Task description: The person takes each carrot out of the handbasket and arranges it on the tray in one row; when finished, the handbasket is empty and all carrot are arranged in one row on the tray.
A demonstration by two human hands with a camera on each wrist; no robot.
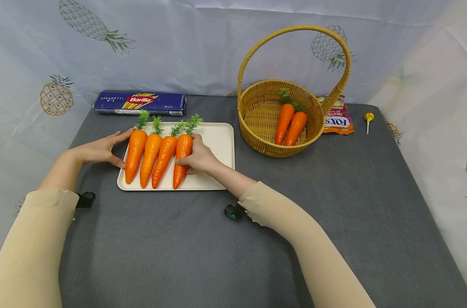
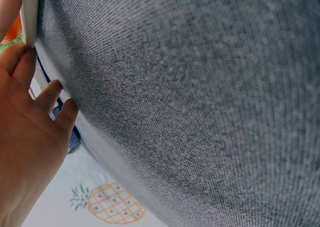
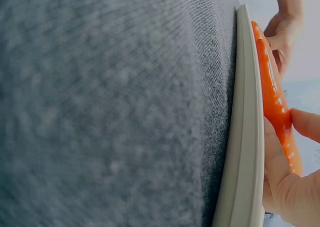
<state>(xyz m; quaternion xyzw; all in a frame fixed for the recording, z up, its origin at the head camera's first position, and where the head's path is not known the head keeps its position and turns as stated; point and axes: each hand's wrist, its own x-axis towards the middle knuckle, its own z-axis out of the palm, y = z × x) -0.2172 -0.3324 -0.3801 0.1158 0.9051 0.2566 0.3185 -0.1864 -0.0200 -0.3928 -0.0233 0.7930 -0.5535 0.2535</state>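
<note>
Several orange carrots with green leafy tops lie side by side on a cream tray [image 1: 214, 179], tips toward me. My right hand [image 1: 202, 158] pinches the rightmost carrot [image 1: 184, 147] between thumb and fingers; in the right wrist view this hand [image 3: 300, 197] is low beside the tray wall [image 3: 245, 117]. At the tray's left side, my left hand [image 1: 99, 149] has its fingers spread, with thumb and fingertips by the leftmost carrot [image 1: 135, 156]. The left wrist view has that hand [image 2: 30, 122] with fingertips at the tray's rim [image 2: 30, 12].
A wicker basket [image 1: 256, 143] with a tall handle stands right of the tray, two carrots [image 1: 285, 122] inside. Behind the tray lies a blue spaghetti box [image 1: 139, 102]. A candy bag [image 1: 338, 119] is partly behind the basket, and a yellow lollipop [image 1: 368, 117] lies farther right.
</note>
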